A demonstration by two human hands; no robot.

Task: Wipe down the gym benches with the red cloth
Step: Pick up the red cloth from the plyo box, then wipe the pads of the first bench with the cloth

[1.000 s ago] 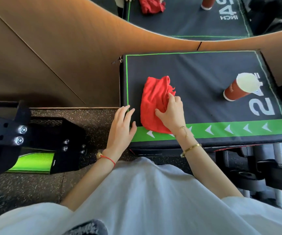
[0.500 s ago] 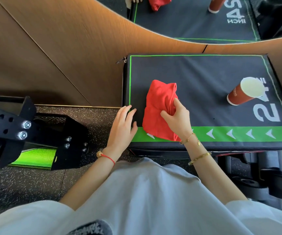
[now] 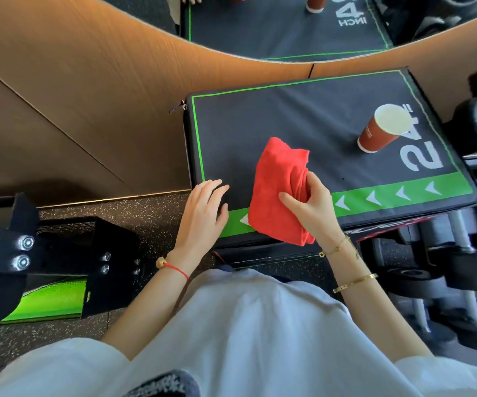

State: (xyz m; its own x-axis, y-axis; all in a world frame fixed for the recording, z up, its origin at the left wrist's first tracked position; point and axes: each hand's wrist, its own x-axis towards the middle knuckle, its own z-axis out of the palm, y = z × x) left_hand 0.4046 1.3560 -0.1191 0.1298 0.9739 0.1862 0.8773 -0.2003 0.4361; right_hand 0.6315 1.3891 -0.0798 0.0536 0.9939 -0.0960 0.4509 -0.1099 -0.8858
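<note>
Red cloth [image 3: 277, 190], just one, bunched up at the front middle of the frame, draped over the near edge of the one black padded box [image 3: 303, 121] I'm wiping. My right hand [image 3: 311, 207] grasps it, thumb and fingers pinching a fold on its right side. My left hand [image 3: 203, 210] lies flat and relaxed on the box's near left corner, fingers straight, holding nothing.

One red paper cup [image 3: 380, 130] stands at the right of the box, right beside the big white "24". Four white arrows show clearly on the green strip [image 3: 389, 193]; a fifth peeks out at the cloth's left edge, and any beneath the cloth are hidden.

Upper edge: a mirror [image 3: 274, 30] cuts off the reflection of the box and cup. Dumbbells [image 3: 443, 253] at lower right are dark and hard to count. A black metal frame [image 3: 11, 253] runs off the left edge.

Since half a second ago, the cloth has slid toward me and now hangs past the front edge, my right hand gripping it from the side. My left hand has stayed planted.
</note>
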